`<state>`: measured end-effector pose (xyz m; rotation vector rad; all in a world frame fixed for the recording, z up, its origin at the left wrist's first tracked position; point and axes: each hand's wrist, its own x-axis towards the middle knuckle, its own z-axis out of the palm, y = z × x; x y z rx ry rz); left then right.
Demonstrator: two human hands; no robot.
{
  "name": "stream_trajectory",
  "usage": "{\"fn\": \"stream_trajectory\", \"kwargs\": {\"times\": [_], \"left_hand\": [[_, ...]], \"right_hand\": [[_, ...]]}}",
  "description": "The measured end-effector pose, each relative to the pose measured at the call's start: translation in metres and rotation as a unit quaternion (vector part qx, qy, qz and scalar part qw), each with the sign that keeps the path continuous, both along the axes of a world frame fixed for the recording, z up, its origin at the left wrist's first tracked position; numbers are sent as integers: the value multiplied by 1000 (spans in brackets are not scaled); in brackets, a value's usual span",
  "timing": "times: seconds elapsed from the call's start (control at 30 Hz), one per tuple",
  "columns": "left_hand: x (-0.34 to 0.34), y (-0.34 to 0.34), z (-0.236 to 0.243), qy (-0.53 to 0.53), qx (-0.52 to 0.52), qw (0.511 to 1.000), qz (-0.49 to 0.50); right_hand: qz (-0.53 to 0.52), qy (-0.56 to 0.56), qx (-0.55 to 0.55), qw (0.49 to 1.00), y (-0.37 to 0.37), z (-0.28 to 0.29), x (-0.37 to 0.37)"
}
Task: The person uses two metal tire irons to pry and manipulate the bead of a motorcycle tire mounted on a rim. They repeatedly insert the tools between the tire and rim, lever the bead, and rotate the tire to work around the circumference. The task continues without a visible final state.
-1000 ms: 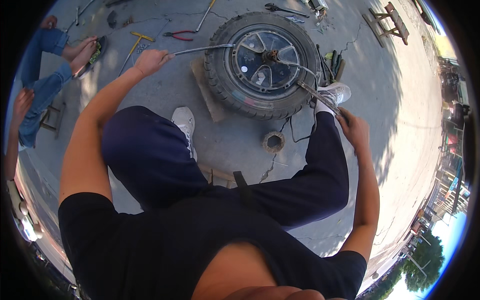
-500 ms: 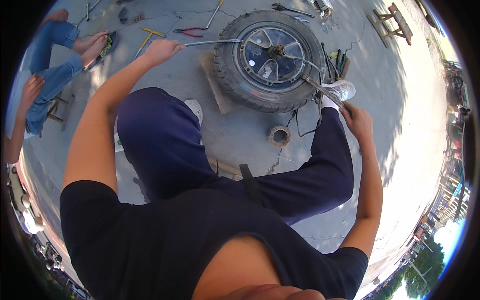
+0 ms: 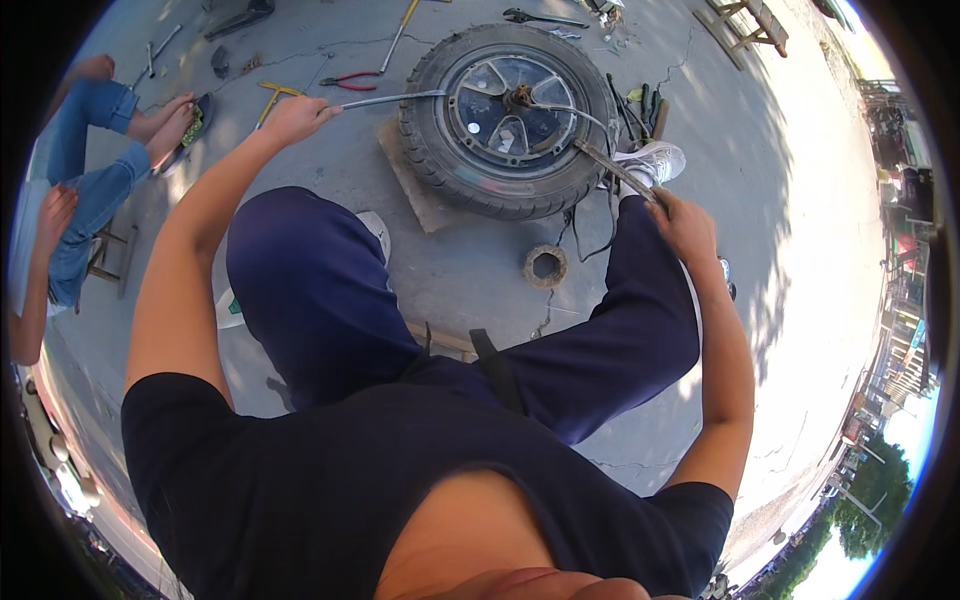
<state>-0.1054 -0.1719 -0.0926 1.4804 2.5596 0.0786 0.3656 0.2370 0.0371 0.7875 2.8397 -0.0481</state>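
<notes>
A wheel with a black rubber tyre (image 3: pixel 425 160) lies flat in front of me, its dark hub (image 3: pixel 515 112) facing up with a cable coming from the centre. My left hand (image 3: pixel 302 118) is closed round the end of a slim metal tyre lever (image 3: pixel 385 99), whose far tip meets the rim's left edge. On the near right side, a second, darker tyre lever (image 3: pixel 612 166) runs from the rim edge to my right hand (image 3: pixel 686 222), whose fingers wrap its outer end. Both tips are partly hidden at the tyre's inner edge.
A wooden board (image 3: pixel 408 185) lies under the wheel. Near my knees sits a round ring (image 3: pixel 545 267). Red-handled pliers (image 3: pixel 352 80), a yellow T-handle tool (image 3: pixel 272 97) and a wrench (image 3: pixel 543 18) lie beyond. Another person's legs (image 3: pixel 85 190) are at left, a wooden stool (image 3: pixel 750 30) at far right.
The whole view has shifted, so wheel, tools and hands appear further left. Both hands keep hold of their levers, and the levers look much the same against the tyre.
</notes>
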Motion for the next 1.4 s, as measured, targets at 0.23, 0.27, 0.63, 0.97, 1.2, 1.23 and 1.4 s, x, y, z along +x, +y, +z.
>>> {"fn": "stream_trajectory", "kwargs": {"times": [0.23,0.27,0.63,0.97,1.2,1.23,1.4], "left_hand": [[-8,-8,-18,6,22,1000,-3],[-7,-9,-19,3,26,1000,-2],[-5,-18,-45,13,79,997,1],[12,-12,-33,6,78,997,26],[29,-7,-3,-61,28,996,50],[25,-2,-2,-66,29,996,59],[35,-3,-5,-57,14,996,62]], "right_hand": [[-9,31,-11,999,-2,-9,3],[-10,34,-11,999,-3,-9,4],[-7,60,-31,998,3,-11,10],[-14,31,12,999,-21,0,-1],[-147,23,-158,976,-64,-28,-1],[-177,26,-179,967,-63,-25,-7],[-184,82,-143,969,-110,-48,-3]]}}
